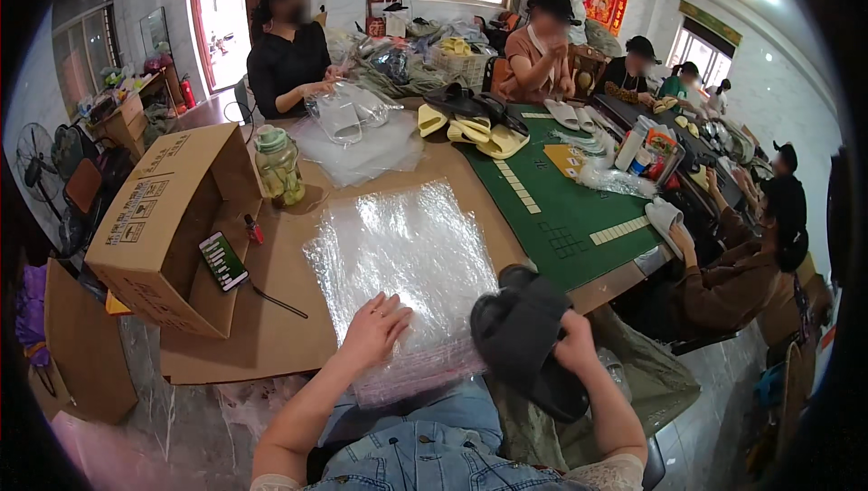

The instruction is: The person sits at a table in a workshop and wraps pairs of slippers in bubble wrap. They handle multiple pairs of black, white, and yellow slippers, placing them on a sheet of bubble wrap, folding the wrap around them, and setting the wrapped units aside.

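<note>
Left hand [376, 326] palm-down, right hand [576, 344] curled

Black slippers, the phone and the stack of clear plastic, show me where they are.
Black slippers [518, 334]: head view, nearer one's broad strap.
Phone [223, 261]: head view, middle of its lit screen.
Stack of clear plastic [404, 251]: head view, shiny top layer.
</note>
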Demonstrator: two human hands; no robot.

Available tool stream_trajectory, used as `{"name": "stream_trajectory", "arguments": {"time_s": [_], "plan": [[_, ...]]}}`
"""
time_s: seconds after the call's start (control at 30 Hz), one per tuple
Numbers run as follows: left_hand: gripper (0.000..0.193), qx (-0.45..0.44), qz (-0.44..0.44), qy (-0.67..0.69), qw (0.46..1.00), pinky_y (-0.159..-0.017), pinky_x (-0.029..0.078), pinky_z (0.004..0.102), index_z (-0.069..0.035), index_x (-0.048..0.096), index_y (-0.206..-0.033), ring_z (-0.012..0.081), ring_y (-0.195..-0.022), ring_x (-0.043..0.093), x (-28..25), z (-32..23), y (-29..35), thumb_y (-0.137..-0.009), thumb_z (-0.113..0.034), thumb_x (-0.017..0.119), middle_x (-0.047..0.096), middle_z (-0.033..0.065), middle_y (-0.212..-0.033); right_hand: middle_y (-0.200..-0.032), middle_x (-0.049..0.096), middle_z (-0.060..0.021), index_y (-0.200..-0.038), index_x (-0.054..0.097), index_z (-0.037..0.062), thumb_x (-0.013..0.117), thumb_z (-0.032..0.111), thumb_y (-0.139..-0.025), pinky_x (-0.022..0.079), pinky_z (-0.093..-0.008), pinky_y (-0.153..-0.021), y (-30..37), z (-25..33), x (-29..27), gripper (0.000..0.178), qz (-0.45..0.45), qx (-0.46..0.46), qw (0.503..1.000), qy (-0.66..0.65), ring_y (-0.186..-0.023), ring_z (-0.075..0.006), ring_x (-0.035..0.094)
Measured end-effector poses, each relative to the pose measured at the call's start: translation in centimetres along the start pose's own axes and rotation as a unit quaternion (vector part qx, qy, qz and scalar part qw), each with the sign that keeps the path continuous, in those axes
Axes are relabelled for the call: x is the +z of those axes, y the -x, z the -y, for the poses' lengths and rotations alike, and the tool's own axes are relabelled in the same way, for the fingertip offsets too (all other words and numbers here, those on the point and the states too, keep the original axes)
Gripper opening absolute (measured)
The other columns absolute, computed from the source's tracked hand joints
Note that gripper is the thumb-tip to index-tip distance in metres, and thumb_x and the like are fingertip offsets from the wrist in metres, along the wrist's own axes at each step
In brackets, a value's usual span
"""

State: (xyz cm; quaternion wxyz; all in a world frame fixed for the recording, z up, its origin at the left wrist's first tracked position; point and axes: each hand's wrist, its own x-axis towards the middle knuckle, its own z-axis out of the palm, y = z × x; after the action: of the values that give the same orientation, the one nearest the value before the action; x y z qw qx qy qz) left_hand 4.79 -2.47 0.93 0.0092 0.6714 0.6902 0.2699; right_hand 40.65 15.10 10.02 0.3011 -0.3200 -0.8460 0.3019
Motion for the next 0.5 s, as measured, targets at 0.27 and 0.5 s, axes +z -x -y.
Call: {"name": "stream_trajectory", "arguments": {"time_s": [0.27, 0.5], "plan": [[0.039, -0.073, -0.006, 0.114, 0.991, -0.117, 0.037, 0.0467, -0.015, 0.058, -0.141, 0.0426, -0.135, 0.049, -2.8, -2.5, -1.5, -0.104, -0.024, 0.048, 0.058, 0.0205, -0.142, -0.086, 0.060, -0.0200, -0.083, 0.058, -0.0017, 0.074, 0.028, -0.078, 0.051, -0.0510, -0.071, 2.6, 6.5, 5.1, 0.034, 0.241, -0.169, 0.947, 0.130, -0.081, -0.0419, 0.063], [0.039, 0.014, 0.031, 0.105, 0.994, -0.120, 0.031, 0.0482, -0.016, 0.058, -0.143, 0.0424, -0.144, 0.037, -4.8, -5.5, -1.4, -0.106, -0.025, 0.048, 0.048, 0.0162, -0.154, -0.085, 0.060, -0.0235, -0.083, 0.059, -0.0025, 0.070, 0.027, -0.084, 0.049, -0.0546, -0.071, 0.2, 4.5, 8.5, 0.031, 0.119, -0.066, 0.983, 0.126, -0.081, -0.0452, 0.062]]}}
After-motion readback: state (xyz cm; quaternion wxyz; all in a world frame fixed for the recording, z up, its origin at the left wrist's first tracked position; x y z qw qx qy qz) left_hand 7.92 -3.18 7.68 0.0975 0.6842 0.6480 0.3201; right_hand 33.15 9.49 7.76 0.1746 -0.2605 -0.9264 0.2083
